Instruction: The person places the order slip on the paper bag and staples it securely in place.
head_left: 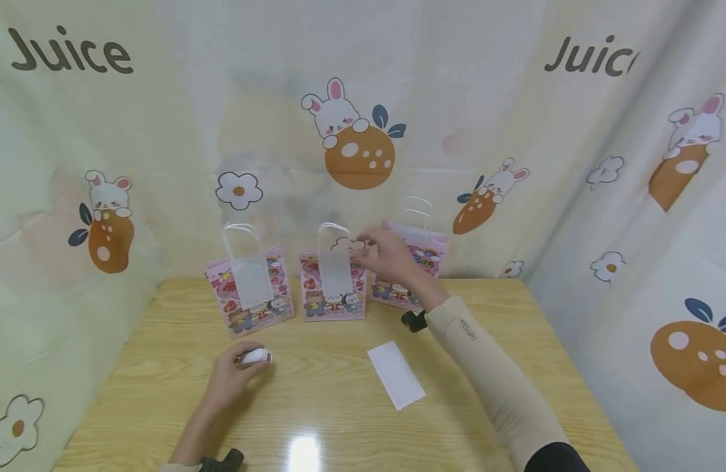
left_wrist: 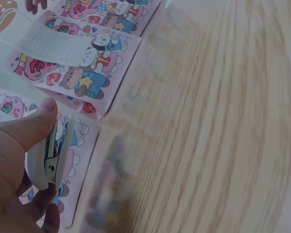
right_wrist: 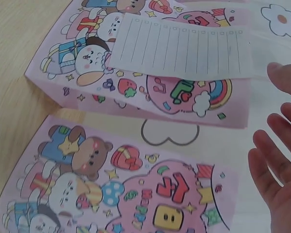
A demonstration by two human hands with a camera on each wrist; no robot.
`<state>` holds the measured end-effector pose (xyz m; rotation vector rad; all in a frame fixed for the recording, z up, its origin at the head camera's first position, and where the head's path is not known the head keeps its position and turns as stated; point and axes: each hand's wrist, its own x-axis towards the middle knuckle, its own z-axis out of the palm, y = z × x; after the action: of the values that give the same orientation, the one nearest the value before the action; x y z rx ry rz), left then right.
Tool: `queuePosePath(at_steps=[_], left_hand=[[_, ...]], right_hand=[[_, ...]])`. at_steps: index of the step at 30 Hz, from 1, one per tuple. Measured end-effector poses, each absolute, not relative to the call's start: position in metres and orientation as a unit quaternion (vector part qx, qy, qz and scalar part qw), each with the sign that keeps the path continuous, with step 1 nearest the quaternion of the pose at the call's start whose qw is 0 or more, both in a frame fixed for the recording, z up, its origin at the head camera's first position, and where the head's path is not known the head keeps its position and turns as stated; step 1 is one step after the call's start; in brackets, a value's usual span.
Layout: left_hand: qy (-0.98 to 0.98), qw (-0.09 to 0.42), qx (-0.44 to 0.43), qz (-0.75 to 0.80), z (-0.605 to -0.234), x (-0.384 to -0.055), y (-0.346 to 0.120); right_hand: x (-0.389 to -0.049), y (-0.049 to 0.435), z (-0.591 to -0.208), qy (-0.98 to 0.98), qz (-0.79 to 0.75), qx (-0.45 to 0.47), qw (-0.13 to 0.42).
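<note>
My left hand (head_left: 230, 377) grips a small white stapler (head_left: 255, 356) above the table, in front of the left gift bag (head_left: 245, 322). The left wrist view shows the stapler (left_wrist: 63, 150) side-on, its arms apart, between thumb and fingers. My right hand (head_left: 389, 255) is raised by the upper right edge of the middle gift bag (head_left: 333, 312). In the right wrist view its fingers (right_wrist: 276, 170) are parted and hold nothing. A lined white slip (right_wrist: 184, 48) lies against the middle bag's front near the top. Another white slip (head_left: 253, 288) is on the left bag.
The right gift bag (head_left: 424, 252), pink with cartoon animals, stands partly behind my right hand. A loose white slip (head_left: 396, 375) lies on the wooden table (head_left: 316, 400). A printed curtain (head_left: 268, 118) hangs directly behind the bags.
</note>
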<state>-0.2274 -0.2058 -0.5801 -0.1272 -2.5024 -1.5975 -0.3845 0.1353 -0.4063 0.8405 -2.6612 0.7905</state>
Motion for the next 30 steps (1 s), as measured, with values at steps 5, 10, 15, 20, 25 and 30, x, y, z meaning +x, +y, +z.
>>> queuePosePath(at_steps=[5, 10, 15, 20, 25, 30], left_hand=[[-0.852, 0.080, -0.036, -0.517, -0.585, -0.229, -0.216], [-0.859, 0.077, -0.039, -0.505, -0.586, -0.230, -0.223], [-0.860, 0.077, -0.042, -0.503, -0.586, -0.232, -0.225], [-0.864, 0.080, -0.055, -0.494, -0.591, -0.234, -0.224], [-0.869, 0.079, -0.050, -0.486, -0.595, -0.235, -0.223], [-0.870, 0.071, -0.045, -0.485, -0.596, -0.236, -0.221]], right_hand=[[-0.375, 0.145, -0.407, -0.903, 0.291, 0.294, 0.117], [-0.361, 0.157, -0.411, -0.899, 0.299, 0.296, 0.120], [-0.349, 0.172, -0.422, -0.894, 0.320, 0.292, 0.114], [-0.335, 0.188, -0.440, -0.893, 0.342, 0.276, 0.096], [-0.326, 0.199, -0.459, -0.889, 0.367, 0.261, 0.084], [-0.319, 0.210, -0.476, -0.886, 0.387, 0.242, 0.079]])
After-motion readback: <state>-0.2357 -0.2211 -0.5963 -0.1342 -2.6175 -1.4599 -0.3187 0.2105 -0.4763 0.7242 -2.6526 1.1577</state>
